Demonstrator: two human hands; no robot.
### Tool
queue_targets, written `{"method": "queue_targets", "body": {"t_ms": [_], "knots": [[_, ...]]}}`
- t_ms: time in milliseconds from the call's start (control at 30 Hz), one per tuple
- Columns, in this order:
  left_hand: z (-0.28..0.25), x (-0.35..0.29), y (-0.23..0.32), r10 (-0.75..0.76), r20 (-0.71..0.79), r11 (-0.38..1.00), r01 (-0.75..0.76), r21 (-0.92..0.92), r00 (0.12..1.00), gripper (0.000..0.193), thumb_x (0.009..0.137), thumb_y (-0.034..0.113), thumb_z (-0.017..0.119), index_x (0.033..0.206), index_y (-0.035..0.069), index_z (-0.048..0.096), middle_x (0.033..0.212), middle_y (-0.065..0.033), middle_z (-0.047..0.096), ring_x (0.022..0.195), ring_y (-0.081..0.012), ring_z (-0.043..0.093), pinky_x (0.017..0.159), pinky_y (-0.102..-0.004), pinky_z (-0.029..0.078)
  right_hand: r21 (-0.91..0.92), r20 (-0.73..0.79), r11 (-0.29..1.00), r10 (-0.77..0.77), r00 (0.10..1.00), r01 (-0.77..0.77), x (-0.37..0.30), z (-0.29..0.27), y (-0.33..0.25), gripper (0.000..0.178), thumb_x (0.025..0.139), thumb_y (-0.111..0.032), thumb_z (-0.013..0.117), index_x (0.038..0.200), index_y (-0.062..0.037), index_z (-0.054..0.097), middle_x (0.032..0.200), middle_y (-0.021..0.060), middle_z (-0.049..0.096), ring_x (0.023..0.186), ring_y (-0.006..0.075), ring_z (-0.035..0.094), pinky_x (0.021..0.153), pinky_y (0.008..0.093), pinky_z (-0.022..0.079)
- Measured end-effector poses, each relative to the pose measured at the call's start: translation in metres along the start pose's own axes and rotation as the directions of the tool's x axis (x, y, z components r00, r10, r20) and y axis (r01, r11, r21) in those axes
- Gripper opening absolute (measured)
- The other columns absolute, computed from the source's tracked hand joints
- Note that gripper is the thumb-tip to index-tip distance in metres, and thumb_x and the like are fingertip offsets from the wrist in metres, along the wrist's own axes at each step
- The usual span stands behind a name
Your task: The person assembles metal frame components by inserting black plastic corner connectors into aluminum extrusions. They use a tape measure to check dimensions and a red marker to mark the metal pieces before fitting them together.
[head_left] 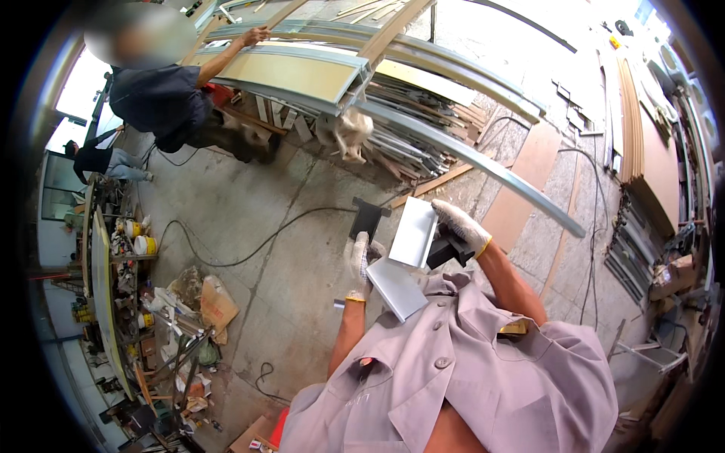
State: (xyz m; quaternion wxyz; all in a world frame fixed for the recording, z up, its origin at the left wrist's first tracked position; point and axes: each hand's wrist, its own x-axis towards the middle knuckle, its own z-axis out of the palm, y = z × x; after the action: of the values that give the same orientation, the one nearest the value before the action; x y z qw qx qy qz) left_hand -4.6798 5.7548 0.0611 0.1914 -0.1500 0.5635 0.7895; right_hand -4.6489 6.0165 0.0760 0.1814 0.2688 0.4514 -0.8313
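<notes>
White knit gloves with yellow cuffs cover both my hands in front of my chest. My left hand (356,266) is closed around the lower end of a black bracket-like piece (366,219), its thumb lying along it. Against those fingers rests a flat silver metal piece (398,288), tilted toward my shirt. My right hand (462,225) grips a short silver metal channel piece (413,232) by its upper right edge. Under that hand sits another black bracket-like piece (451,252); its hold is partly hidden. The silver pieces overlap at their near ends.
Ahead, a rack holds long metal profiles (483,162) and a cream panel (291,72); a co-worker (162,98) touches a wooden bar there. Another person (113,162) stands far left. A black cable (257,253) crosses the floor. Shelves (136,257) line the left, stacked boards (638,128) the right.
</notes>
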Motion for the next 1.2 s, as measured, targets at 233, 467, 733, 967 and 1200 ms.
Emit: {"method": "queue_targets", "body": {"t_ms": [233,467,733,967,1200], "knots": [[0.016,0.073,0.032,-0.138,-0.026,0.990,0.139,0.021,0.990,0.027,0.103,0.029,0.067,0.097,0.003,0.070,0.072,-0.0007,0.062,0.058,-0.0079,0.057,0.052,-0.0242,0.045,0.236,0.145,0.958,0.129,0.981,-0.161,0.054,-0.011,-0.032,0.046,0.104,-0.052,0.063,0.115,-0.0081,0.069,0.097,0.0052,0.071,0.076,0.0173,0.066,0.070,0.0317,0.058],[0.049,0.140,0.049,-0.095,-0.165,0.982,0.120,0.144,0.982,0.045,0.102,0.041,0.066,0.073,0.007,0.068,0.062,-0.0012,0.061,0.050,-0.0103,0.058,0.048,-0.0268,0.043,0.047,0.176,0.986,0.152,0.973,-0.163,0.132,-0.005,-0.098,0.036,0.099,-0.042,0.073,0.117,-0.0107,0.067,0.096,-0.0026,0.065,0.083,0.0089,0.062,0.072,0.0247,0.051],[0.041,0.150,0.024,-0.104,-0.403,0.994,0.090,-0.055,0.909,0.041,0.104,0.043,0.061,0.109,0.003,0.068,0.070,-0.0020,0.067,0.055,-0.0101,0.063,0.053,-0.0249,0.048,0.084,0.130,0.993,0.076,0.989,-0.088,0.283,-0.023,-0.144,0.045,0.095,-0.048,0.075,0.114,-0.0073,0.069,0.092,0.0030,0.070,0.073,0.0111,0.064,0.057,0.0261,0.051],[0.052,0.131,-0.009,-0.196,-0.576,0.979,0.121,-0.166,0.793,0.045,0.107,0.046,0.057,0.117,0.003,0.065,0.072,-0.0019,0.065,0.058,-0.0097,0.058,0.057,-0.0245,0.046,0.021,0.090,0.999,0.042,0.995,-0.044,0.376,0.006,-0.186,0.050,0.093,-0.048,0.077,0.122,-0.0095,0.064,0.092,0.0073,0.070,0.070,0.0153,0.068,0.053,0.0280,0.053],[0.035,0.123,-0.030,-0.167,-0.596,0.986,0.116,-0.124,0.786,0.044,0.110,0.044,0.052,0.120,0.004,0.067,0.077,0.0013,0.064,0.066,-0.0074,0.057,0.062,-0.0233,0.045,0.055,0.138,0.998,-0.016,0.990,0.008,0.381,0.019,-0.188,0.046,0.095,-0.039,0.077,0.120,-0.0026,0.065,0.102,0.0056,0.070,0.080,0.0155,0.070,0.065,0.0296,0.062]]}}
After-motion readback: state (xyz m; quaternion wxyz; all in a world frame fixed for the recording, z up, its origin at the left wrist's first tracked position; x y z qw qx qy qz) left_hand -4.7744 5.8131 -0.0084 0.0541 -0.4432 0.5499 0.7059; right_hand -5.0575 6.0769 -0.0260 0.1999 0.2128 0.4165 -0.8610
